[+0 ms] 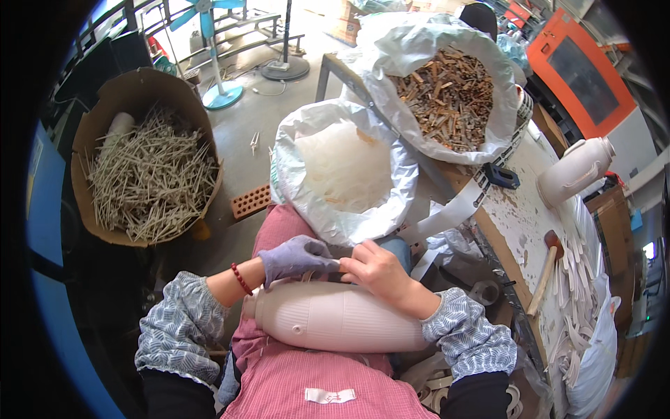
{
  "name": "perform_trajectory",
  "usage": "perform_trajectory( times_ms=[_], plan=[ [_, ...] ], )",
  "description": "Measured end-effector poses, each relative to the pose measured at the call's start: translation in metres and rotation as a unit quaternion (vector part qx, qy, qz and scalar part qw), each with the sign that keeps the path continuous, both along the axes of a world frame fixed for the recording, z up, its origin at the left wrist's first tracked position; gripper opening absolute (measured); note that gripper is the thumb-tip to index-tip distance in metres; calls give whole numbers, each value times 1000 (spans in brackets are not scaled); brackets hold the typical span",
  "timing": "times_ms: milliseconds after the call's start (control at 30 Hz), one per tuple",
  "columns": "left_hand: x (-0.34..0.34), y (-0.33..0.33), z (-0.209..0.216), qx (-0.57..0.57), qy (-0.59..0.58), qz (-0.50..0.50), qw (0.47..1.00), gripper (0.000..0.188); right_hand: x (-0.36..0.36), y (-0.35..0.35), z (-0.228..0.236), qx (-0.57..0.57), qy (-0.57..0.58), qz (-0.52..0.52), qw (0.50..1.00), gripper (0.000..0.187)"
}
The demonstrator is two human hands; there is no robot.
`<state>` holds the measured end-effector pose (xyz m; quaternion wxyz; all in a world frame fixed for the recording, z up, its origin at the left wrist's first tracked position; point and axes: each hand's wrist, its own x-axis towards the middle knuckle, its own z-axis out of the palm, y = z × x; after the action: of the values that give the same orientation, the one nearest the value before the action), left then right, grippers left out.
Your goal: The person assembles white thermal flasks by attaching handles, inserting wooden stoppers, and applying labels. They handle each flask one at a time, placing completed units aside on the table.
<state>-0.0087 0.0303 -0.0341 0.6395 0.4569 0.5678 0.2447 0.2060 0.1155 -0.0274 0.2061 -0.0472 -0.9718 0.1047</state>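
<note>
A pale pink ribbed jug body [335, 318] lies on its side across my lap, over a pink checked apron [279, 384]. Its narrow neck points left, and a small round boss shows on its side. Just above it, my left hand [296, 258], in a purple glove, has its fingers closed. My right hand [377, 272] is bare and pinched, meeting the left fingertips. A small pale bit shows between the two hands; its kind is too small to make out. The right wrist rests close to the jug's wide end.
Beyond my knees stands a sack [286, 153] of whitish translucent pieces. Behind it, another sack [377, 77] holds brown strips. A cardboard drum [87, 181] of pale plastic sprues is at left, near a perforated brick [250, 201]. The right-hand bench [513, 230] bears a mallet [544, 272], pale strips [574, 279] and another jug [576, 171].
</note>
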Motion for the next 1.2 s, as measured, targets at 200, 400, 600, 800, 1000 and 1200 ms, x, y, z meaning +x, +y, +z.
perform_trajectory(
  times_ms=[200,400,600,800,1000,1200],
  plan=[
    [3,-15,3,78,61,3,995,34,-10,153,38,50,146,-217,964,23],
    [-1,-32,64,391,213,-95,890,36,4,264,44,14,-8,-387,922,25],
    [-18,-56,61,456,251,-130,844,38,10,271,37,-191,199,-316,908,18],
    [-23,-73,68,387,147,-93,906,30,1,168,39,-416,258,-179,854,15],
    [-9,-47,70,528,351,75,770,40,-26,49,43,-641,105,1,761,53],
    [-5,-48,67,553,387,-56,736,46,-37,7,61,-732,-119,101,663,66]
  ],
)
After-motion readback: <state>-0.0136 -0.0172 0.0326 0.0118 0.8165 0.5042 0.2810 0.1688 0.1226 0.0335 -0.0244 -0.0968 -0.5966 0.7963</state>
